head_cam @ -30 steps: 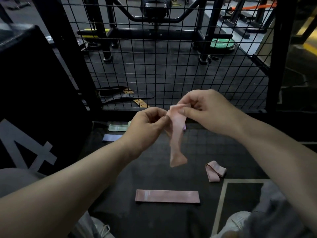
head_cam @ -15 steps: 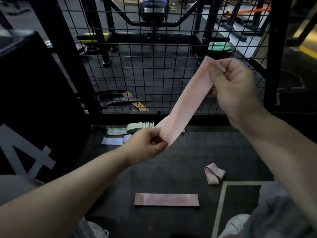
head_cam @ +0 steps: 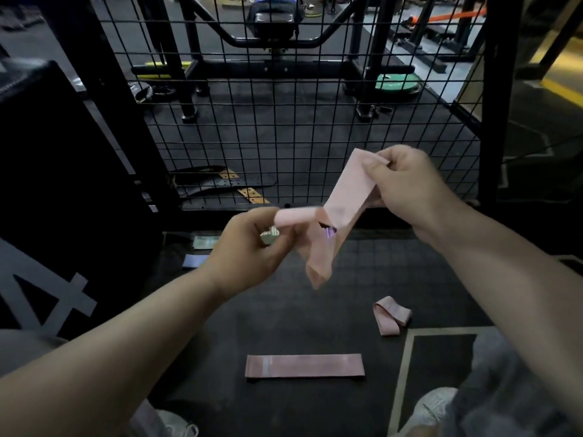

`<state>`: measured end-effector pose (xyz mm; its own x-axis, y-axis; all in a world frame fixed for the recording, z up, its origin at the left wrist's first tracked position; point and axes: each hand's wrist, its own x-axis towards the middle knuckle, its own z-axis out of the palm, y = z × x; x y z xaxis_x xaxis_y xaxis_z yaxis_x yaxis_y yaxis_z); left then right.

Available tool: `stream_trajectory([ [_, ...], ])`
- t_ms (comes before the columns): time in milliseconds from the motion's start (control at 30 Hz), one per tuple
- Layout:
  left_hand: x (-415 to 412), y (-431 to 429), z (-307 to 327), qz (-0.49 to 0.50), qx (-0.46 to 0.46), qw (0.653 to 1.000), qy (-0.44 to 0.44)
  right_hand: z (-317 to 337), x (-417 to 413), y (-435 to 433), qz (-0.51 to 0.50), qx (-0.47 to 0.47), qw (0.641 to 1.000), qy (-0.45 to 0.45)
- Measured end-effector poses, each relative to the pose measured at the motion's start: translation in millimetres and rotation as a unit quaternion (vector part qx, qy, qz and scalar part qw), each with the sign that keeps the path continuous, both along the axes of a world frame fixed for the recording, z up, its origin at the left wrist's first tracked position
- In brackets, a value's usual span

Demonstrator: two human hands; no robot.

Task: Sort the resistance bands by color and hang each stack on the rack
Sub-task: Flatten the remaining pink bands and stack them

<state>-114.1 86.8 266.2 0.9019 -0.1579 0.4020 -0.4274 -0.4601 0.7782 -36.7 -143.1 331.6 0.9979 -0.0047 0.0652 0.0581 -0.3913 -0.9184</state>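
**Above the floor mat: 1 pink band held by both hands**

Over the black rubber floor (head_cam: pixel 284 310), a pale pink fabric loop band (head_cam: pixel 345 190) hangs between 2 hands, near the middle of the view.

- Left hand (head_cam: pixel 249 250): fingers curled, pinching the lower left end, which is rolled over the fingertips.
- Right hand (head_cam: pixel 407 184): higher and to the right, thumb and fingers pinching the upper end.
- The hands are apart and both are clamped on the same band.
- A slack fold droops below and between them and does not touch the floor.

Handling (judgement):
- The band is light, limp and stretchy, with a matte weave that should not slip.
- It has no stiffness, so any unheld part flops and twists.
- It is best held at its 2 short ends and pulled flat, then laid down without letting go early.

Other bands:
- 1 flat dusty-pink band (head_cam: pixel 304 365) lies straight on the near floor. It is rectangular, with a pale stitched seam near its left end.
- 1 crumpled pink band (head_cam: pixel 391 315) lies folded on itself to the right, well apart from the flat one.
- Pale green bands (head_cam: pixel 205 242) and a lilac-blue band (head_cam: pixel 194 260) lie at far left.
- A sliver of purple (head_cam: pixel 329 231) shows through the held loop.

Surroundings:
- A black wire grid panel (head_cam: pixel 284 137) stands on the far side. I cannot tell whether it serves as the rack.
- A black padded box (head_cam: pixel 63 184) stands at left.

Judged stage: the pink bands are being sorted and nothing has been hung yet.
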Motion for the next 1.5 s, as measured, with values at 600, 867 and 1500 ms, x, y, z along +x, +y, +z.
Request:
stream_trajectory([
  [600,-3.0,-3.5,24.7,-0.044,-0.271,0.945,0.177,-1.1,-12.0,4.0,0.062,-0.153,0.979,0.122],
  [867,-2.6,-6.9,17.6,-0.004,-0.331,0.907,0.258,-2.2,-48.1,34.5,0.276,-0.013,0.926,0.257],
  [1500,3.6,-3.1,23.5,0.012,-0.368,0.881,0.296,-20.7,-42.3,35.9,0.234,-0.095,0.963,-0.089],
])
